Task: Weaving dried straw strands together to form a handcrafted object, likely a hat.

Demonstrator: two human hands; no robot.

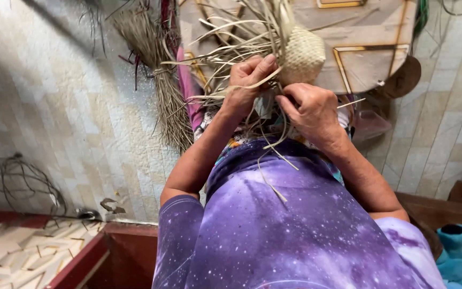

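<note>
A small, pale woven basket piece [304, 53] is held up in front of my purple shirt. Many loose flat straw strips [225, 32] fan out of it toward the left and up. My left hand [247, 80] is closed on a few of these strips just left of the woven part. Below the weave, my right hand [311, 109] has its fingers curled around other strips. Thin strip ends [274, 160] hang down over my chest.
A bundle of dried fibre [161, 85] lies on the pale tiled floor [65, 107] at the left. A low wooden table [370, 59] stands behind the hands. Dark cables [20, 179] lie far left. A red wooden edge [97, 251] and blue cloth [458, 251] sit near me.
</note>
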